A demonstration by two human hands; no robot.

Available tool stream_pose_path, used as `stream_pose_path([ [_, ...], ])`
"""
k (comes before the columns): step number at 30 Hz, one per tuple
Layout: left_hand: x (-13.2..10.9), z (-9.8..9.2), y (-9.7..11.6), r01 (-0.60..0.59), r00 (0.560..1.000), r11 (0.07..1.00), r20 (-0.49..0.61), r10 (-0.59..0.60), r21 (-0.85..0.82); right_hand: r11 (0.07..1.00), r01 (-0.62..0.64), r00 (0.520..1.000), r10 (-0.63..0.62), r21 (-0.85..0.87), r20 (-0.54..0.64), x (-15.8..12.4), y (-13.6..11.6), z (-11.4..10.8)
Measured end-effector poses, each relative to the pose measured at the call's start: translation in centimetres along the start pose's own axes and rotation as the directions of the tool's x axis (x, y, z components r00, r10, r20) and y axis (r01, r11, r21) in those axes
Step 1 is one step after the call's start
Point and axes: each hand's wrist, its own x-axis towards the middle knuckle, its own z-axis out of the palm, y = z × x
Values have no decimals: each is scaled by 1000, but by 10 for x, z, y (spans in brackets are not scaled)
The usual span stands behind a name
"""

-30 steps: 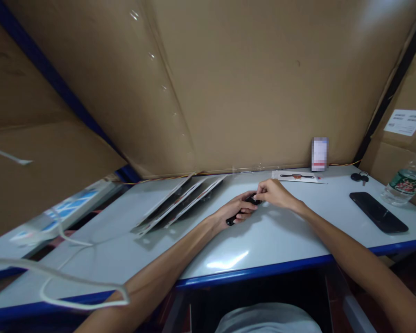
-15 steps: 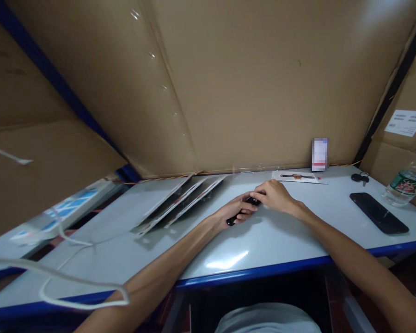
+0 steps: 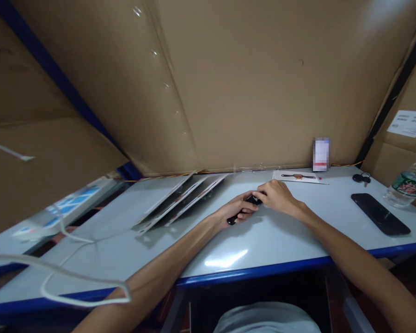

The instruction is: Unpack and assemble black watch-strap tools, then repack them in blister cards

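In the middle of the table, a black-handled tool (image 3: 232, 219) slants up to the right, its rounded glossy end toward me. My left hand (image 3: 236, 209) wraps round its handle from the left. At the far end, the fingers of my right hand (image 3: 276, 195) are bent and pinch the tool, covering that part. The tool's exact kind is hidden by my fingers. Just beyond my right hand lies a white card (image 3: 276, 175) printed with a dark two-handled tool, orange in the middle.
Several packaging cards (image 3: 183, 203) lean in a slanted row on the left. A white cable (image 3: 86, 277) loops at front left. On the right are a black phone (image 3: 379, 213), keys (image 3: 358, 177) and a water bottle (image 3: 405, 187). A lit screen (image 3: 321, 155) stands against the cardboard wall (image 3: 235, 92).
The view has shifted very slightly. Both hands keep nearly the same grip on the black-handled tool, with hardly any movement.
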Motion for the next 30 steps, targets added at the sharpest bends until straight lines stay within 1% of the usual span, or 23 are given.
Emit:
stream_pose_path([
  [2,-1,1,1,-1,1000,1000,1,1,-3,1000,-4,1000,4,10,5,0,1,0],
  [5,-2,2,2,-15,1000,1000,-5,15,-5,992,20,999,-25,125,43,0,-1,-1],
  [7,-2,3,2,-16,1000,1000,-7,16,-4,987,37,997,-46,158,54,-1,-2,-1],
  [9,-2,2,2,-8,1000,1000,-11,8,-5,991,33,999,-37,128,32,0,-2,0],
  [13,-2,1,1,3,1000,1000,-1,-3,-9,1000,10,1000,-10,4,-17,0,2,2],
  [19,-2,1,0,-27,1000,1000,4,27,-14,987,50,997,-58,151,46,-1,-1,2],
  [21,-2,1,0,-23,1000,1000,2,23,-16,988,57,998,-61,140,24,-1,-1,3],
  [25,-1,0,-1,-10,1000,1000,7,10,-18,1000,18,1000,-17,18,-10,-1,2,4],
  [27,-1,0,0,-11,1000,1000,11,11,-22,999,23,1000,-23,42,4,-1,2,3],
  [30,-1,0,0,-14,1000,1000,8,14,-19,988,62,997,-68,143,38,-2,0,2],
])
